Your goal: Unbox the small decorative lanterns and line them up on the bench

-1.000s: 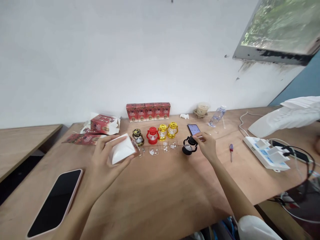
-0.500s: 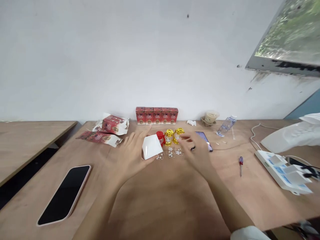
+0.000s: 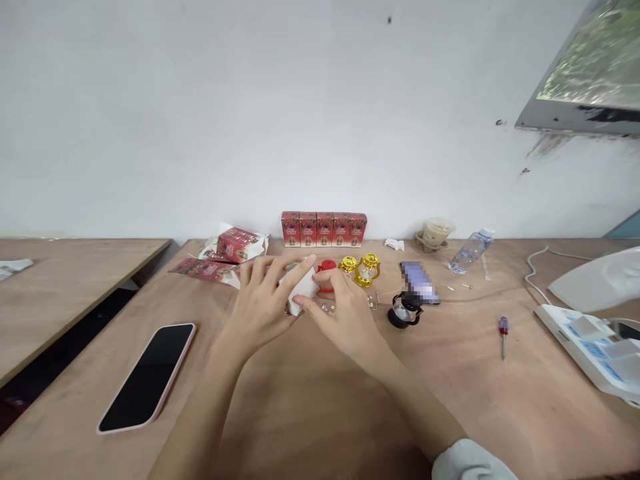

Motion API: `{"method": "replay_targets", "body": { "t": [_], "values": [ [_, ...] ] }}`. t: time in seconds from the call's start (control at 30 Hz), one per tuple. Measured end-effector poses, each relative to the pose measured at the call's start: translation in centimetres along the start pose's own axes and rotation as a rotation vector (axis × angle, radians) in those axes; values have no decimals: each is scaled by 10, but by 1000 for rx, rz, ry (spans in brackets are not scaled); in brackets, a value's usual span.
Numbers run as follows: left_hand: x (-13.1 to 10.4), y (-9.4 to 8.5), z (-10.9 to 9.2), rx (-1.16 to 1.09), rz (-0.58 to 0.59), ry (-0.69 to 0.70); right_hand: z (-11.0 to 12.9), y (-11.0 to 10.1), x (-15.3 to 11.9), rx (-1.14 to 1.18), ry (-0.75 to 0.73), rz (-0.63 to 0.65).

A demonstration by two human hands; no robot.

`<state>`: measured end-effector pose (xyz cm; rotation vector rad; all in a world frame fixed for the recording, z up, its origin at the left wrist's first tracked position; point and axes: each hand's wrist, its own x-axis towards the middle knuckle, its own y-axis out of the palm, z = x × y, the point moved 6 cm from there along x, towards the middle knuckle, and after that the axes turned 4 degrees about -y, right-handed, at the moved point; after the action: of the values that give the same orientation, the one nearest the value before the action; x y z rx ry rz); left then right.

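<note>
My left hand (image 3: 265, 300) is wrapped round a small white box (image 3: 304, 290), fingers over its top. Thumb and fingers of my right hand (image 3: 345, 310) pinch the same box from the right side. Just behind the hands stands a red miniature lantern (image 3: 327, 272), partly covered by my right fingers. Two gold miniature lanterns, a left one (image 3: 349, 265) and a right one (image 3: 368, 270), stand beside it. Right of my right hand is a black miniature lantern (image 3: 404, 311). Small white parts (image 3: 327, 307) lie flat under the hands, mostly hidden.
Several red boxes (image 3: 325, 229) stand against the wall, with torn red packaging (image 3: 235, 248) to their left. A phone (image 3: 149, 378) lies at left, another phone (image 3: 419, 281) at right. Further right are a cup (image 3: 436, 233), bottle (image 3: 471, 252), screwdriver (image 3: 503, 333) and power strip (image 3: 590, 350).
My right hand has moved left from beside the gold lanterns onto the white box. The black lantern now shows standing on the table. The view has shifted a little left.
</note>
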<state>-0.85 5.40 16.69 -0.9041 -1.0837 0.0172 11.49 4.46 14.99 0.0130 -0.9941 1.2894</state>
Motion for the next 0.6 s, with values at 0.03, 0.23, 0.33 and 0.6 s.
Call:
{"method": "replay_targets", "body": {
  "t": [0.03,0.23,0.33,0.6],
  "values": [
    [0,1,2,-34,52,3,-1,-1,0,6,-3,-5],
    [0,2,16,-173,261,-50,-2,-14,1,15,-67,-7],
    [-3,4,22,-213,305,-79,0,-16,0,19,-101,32],
    [-7,-3,36,-331,455,-206,7,-15,2,61,-256,96]
  ]
}}
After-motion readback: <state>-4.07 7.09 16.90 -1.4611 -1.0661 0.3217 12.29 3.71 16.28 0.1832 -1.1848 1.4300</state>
